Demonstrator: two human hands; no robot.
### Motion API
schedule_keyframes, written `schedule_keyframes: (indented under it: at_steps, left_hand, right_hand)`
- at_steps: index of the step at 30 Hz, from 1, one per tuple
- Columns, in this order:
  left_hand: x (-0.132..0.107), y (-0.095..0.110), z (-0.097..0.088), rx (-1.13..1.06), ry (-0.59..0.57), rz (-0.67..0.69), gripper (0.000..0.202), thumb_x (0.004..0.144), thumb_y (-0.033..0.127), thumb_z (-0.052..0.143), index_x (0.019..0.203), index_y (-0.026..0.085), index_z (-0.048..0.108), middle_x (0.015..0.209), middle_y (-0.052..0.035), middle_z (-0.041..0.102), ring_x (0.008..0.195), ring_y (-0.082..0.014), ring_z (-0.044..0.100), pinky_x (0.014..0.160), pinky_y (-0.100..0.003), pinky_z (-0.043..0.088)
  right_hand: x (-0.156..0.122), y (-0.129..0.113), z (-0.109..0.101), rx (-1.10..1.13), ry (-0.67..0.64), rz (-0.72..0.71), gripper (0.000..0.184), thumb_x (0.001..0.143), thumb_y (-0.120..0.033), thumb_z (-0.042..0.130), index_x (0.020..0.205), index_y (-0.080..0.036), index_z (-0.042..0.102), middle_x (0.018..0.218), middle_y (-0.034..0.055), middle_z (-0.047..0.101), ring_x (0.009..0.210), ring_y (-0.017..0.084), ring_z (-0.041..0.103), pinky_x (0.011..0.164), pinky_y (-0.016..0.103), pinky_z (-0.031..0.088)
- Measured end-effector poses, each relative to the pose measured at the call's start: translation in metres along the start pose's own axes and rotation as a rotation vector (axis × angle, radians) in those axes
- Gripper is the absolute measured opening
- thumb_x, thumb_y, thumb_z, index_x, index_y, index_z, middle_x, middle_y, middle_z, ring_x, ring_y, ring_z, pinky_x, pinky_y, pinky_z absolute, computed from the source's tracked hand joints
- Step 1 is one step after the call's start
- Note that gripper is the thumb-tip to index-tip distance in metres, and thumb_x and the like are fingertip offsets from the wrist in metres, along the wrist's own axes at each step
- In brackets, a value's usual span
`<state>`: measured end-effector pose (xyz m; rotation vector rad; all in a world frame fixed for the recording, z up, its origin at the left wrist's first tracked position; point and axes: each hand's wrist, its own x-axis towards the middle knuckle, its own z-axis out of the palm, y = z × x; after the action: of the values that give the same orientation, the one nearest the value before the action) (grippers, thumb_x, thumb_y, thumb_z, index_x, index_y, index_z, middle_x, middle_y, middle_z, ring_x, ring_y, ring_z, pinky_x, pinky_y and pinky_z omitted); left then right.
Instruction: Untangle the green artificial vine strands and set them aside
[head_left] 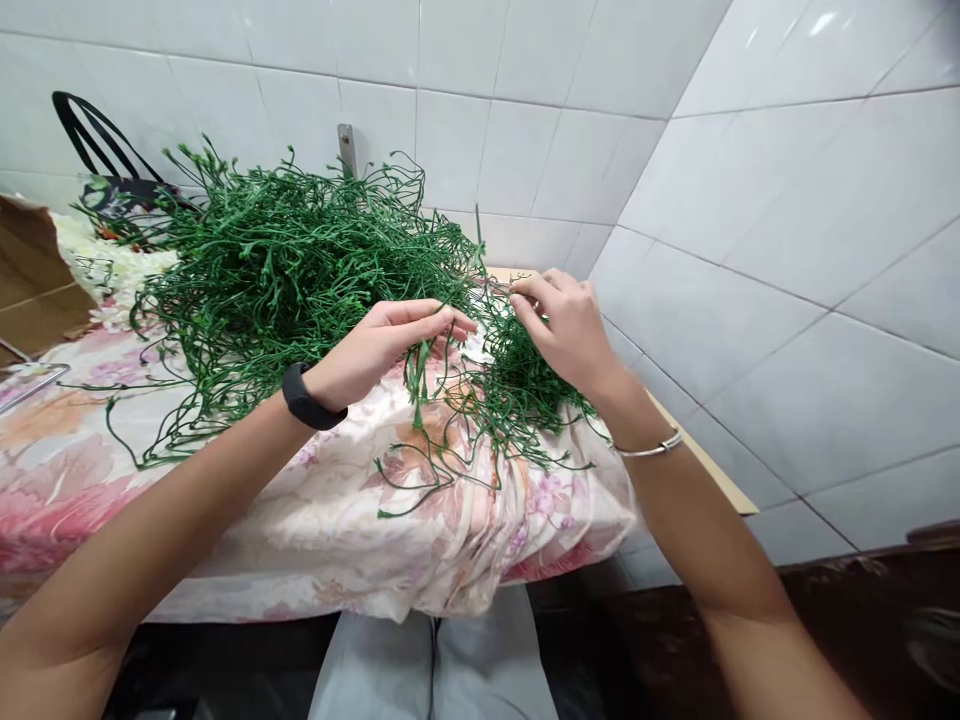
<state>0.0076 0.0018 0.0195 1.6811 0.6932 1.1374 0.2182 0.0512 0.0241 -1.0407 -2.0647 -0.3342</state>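
Observation:
My left hand (390,340), with a black wristband, is closed around a few green artificial stems (420,385) whose branching tips hang below the fingers. To the right, my right hand (562,325) has thumb and fingers pinched together at a thin strand; the fingers hide most of it, so its kind is unclear. A big heap of green artificial stems (300,250) lies behind and left of my left hand. Under my right hand sits a smaller pile of the same stems (525,365), with loose sprigs spreading toward the front.
A floral cloth (322,520) covers the table, bunched near its front right. White artificial flowers (112,265) and a brown cardboard box (34,265) are at the left. Behind them stands a bag with black straps (127,190). Tiled walls (495,130) close off the back and right.

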Motion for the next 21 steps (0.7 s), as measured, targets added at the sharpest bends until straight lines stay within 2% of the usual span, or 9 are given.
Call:
schedule_keyframes:
  at_steps: [2,4,7,10,13,18,21]
  left_hand:
    - [0.001,-0.005,0.0,0.008,0.019,-0.017,0.03,0.082,0.037,0.051,0.094,0.015,0.066,0.096,-0.0072,0.065,0.082,-0.0142,0.057,0.07,-0.025,0.043]
    - [0.001,-0.007,0.001,0.015,0.036,0.008,0.032,0.083,0.038,0.049,0.1,0.017,0.065,0.103,-0.0066,0.064,0.089,-0.0151,0.057,0.075,-0.026,0.043]
    - [0.0,-0.008,0.005,0.012,0.048,0.081,0.031,0.085,0.036,0.046,0.105,0.021,0.063,0.117,-0.0028,0.058,0.107,-0.0153,0.05,0.091,-0.027,0.037]
    - [-0.001,-0.009,0.008,-0.055,0.027,0.1,0.03,0.086,0.036,0.045,0.109,0.025,0.061,0.125,0.0007,0.053,0.118,-0.0154,0.043,0.098,-0.028,0.033]
    - [-0.001,-0.011,0.01,-0.124,-0.023,0.07,0.031,0.085,0.038,0.046,0.111,0.027,0.059,0.126,0.0011,0.052,0.121,-0.0163,0.041,0.1,-0.029,0.033]
    - [-0.001,-0.013,0.01,-0.137,-0.105,0.051,0.032,0.084,0.038,0.048,0.112,0.028,0.059,0.124,0.0,0.054,0.121,-0.0166,0.042,0.102,-0.029,0.03]
    - [-0.001,-0.012,0.008,-0.076,-0.047,0.091,0.031,0.084,0.036,0.049,0.11,0.024,0.06,0.116,-0.0034,0.059,0.109,-0.0169,0.051,0.094,-0.03,0.038]
  right_hand:
    - [0.0,0.011,0.007,-0.126,-0.002,0.028,0.017,0.081,-0.028,0.048,0.087,-0.018,0.061,0.08,0.0069,0.055,0.084,0.022,0.049,0.076,0.04,0.034]
    - [0.0,0.015,0.008,-0.128,0.002,0.031,0.018,0.08,-0.029,0.051,0.088,-0.018,0.062,0.086,0.0089,0.057,0.089,0.025,0.049,0.077,0.042,0.034]
    - [0.001,0.006,0.002,0.083,0.023,-0.049,0.019,0.082,-0.031,0.049,0.085,-0.017,0.061,0.09,0.0078,0.059,0.091,0.021,0.051,0.081,0.039,0.037]
    - [-0.002,-0.015,-0.006,0.406,-0.103,-0.13,0.024,0.085,-0.034,0.044,0.078,-0.018,0.061,0.081,0.0042,0.061,0.08,0.014,0.055,0.077,0.031,0.042]
    - [-0.008,-0.035,-0.005,0.577,-0.227,-0.138,0.022,0.082,-0.036,0.049,0.081,-0.018,0.062,0.084,0.0028,0.062,0.08,0.012,0.056,0.076,0.028,0.043]
    - [-0.016,-0.045,0.005,0.691,-0.256,-0.064,0.018,0.079,-0.034,0.055,0.073,-0.017,0.06,0.073,0.0009,0.06,0.071,0.011,0.054,0.07,0.026,0.044]
    - [-0.014,-0.042,0.004,0.74,-0.223,-0.034,0.018,0.08,-0.031,0.053,0.071,-0.016,0.058,0.077,0.0023,0.059,0.077,0.012,0.054,0.074,0.028,0.043]
